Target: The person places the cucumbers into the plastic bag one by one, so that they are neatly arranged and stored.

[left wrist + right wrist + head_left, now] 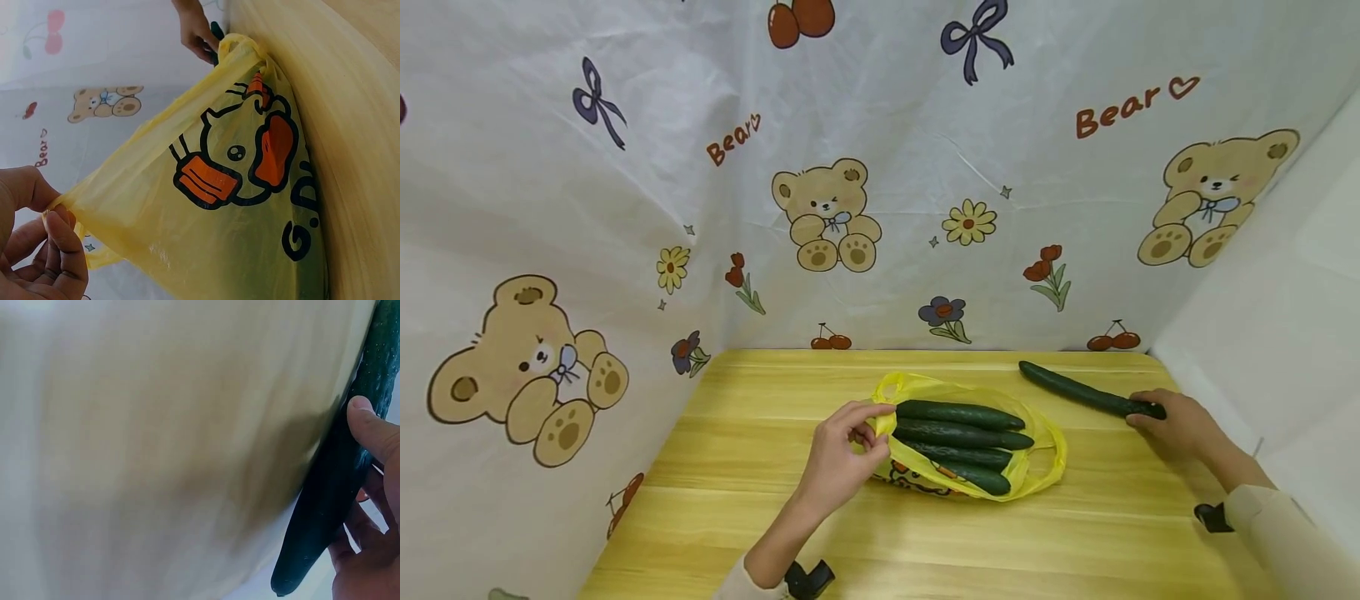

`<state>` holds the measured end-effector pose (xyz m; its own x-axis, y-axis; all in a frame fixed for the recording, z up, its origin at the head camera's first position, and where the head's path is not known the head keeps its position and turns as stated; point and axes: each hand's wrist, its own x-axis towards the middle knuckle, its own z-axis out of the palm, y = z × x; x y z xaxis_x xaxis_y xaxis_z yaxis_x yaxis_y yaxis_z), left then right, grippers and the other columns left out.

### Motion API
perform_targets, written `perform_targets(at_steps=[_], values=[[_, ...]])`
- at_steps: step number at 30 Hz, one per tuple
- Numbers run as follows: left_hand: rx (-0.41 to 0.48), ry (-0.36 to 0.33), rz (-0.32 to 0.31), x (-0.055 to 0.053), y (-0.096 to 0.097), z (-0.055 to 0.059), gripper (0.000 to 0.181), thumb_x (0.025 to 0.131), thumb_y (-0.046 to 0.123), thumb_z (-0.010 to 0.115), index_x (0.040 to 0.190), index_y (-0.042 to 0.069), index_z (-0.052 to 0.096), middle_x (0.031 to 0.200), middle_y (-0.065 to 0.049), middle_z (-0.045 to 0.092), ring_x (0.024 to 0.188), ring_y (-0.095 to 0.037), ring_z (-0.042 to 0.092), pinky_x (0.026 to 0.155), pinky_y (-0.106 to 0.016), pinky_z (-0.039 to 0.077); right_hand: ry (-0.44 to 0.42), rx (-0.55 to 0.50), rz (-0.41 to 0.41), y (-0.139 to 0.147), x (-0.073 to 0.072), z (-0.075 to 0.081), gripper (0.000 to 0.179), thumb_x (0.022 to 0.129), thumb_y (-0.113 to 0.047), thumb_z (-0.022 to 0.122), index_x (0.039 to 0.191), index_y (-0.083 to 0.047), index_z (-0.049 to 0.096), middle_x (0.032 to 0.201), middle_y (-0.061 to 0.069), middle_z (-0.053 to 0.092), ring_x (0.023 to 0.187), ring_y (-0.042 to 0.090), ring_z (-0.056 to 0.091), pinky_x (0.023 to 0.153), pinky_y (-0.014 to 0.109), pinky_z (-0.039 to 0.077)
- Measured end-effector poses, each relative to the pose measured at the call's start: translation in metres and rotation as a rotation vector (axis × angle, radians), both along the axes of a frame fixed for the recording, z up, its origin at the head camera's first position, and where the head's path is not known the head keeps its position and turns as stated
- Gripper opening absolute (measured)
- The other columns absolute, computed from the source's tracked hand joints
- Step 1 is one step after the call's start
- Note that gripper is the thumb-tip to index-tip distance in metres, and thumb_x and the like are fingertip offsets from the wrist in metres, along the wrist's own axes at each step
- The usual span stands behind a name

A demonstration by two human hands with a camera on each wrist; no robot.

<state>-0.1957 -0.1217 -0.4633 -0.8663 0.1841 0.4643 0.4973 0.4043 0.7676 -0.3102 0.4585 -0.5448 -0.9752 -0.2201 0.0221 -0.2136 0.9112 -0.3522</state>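
Note:
A yellow plastic bag (1045,475) lies on its side on the table, its mouth spread wide and several cucumbers (962,435) side by side inside it. My left hand (842,454) pinches the bag's edge between thumb and fingers; in the left wrist view the film (144,181) is drawn taut from those fingertips, with a printed duck on it. To the right of the bag, my right hand (1172,423) grips a single cucumber (1075,392) near its right end. The right wrist view shows the thumb and fingers around this cucumber (325,481), close along the tabletop.
The wood-grain table (760,417) meets a white cloth backdrop (895,125) printed with bears, bows and flowers at its back and left. A plain white wall (1285,333) stands along the right side, near my right arm.

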Motion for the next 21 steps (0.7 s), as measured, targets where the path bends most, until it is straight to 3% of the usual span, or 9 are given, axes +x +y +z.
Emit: perform_targets(at_steps=[7, 12, 21], values=[[-0.011, -0.001, 0.007, 0.001, 0.000, -0.001, 0.046, 0.091, 0.002, 0.076, 0.129, 0.027, 0.077, 0.101, 0.004, 0.071, 0.075, -0.002, 0.062, 0.071, -0.024, 0.061, 0.105, -0.070, 0.034, -0.006, 0.021, -0.012, 0.050, 0.103, -0.029, 0.073, 0.136, 0.007, 0.067, 0.136, 0.041, 0.063, 0.123, 0.068, 0.057, 0.096, 0.075, 0.049], [-0.014, -0.017, -0.009, 0.002, 0.001, -0.002, 0.046, 0.092, 0.002, 0.076, 0.130, 0.029, 0.076, 0.101, 0.005, 0.071, 0.075, -0.002, 0.062, 0.072, -0.024, 0.061, 0.158, -0.120, 0.011, -0.008, 0.040, -0.016, 0.045, 0.102, -0.026, 0.075, 0.134, 0.005, 0.069, 0.134, 0.038, 0.066, 0.120, 0.066, 0.059, 0.090, 0.074, 0.049], [-0.011, 0.000, -0.004, 0.001, 0.003, 0.000, 0.046, 0.091, 0.002, 0.076, 0.129, 0.028, 0.077, 0.101, 0.004, 0.071, 0.074, -0.001, 0.062, 0.070, -0.024, 0.061, 0.121, -0.195, -0.015, -0.014, 0.060, -0.002, 0.048, 0.104, -0.029, 0.072, 0.141, 0.001, 0.065, 0.141, 0.036, 0.062, 0.125, 0.067, 0.054, 0.091, 0.075, 0.047]])
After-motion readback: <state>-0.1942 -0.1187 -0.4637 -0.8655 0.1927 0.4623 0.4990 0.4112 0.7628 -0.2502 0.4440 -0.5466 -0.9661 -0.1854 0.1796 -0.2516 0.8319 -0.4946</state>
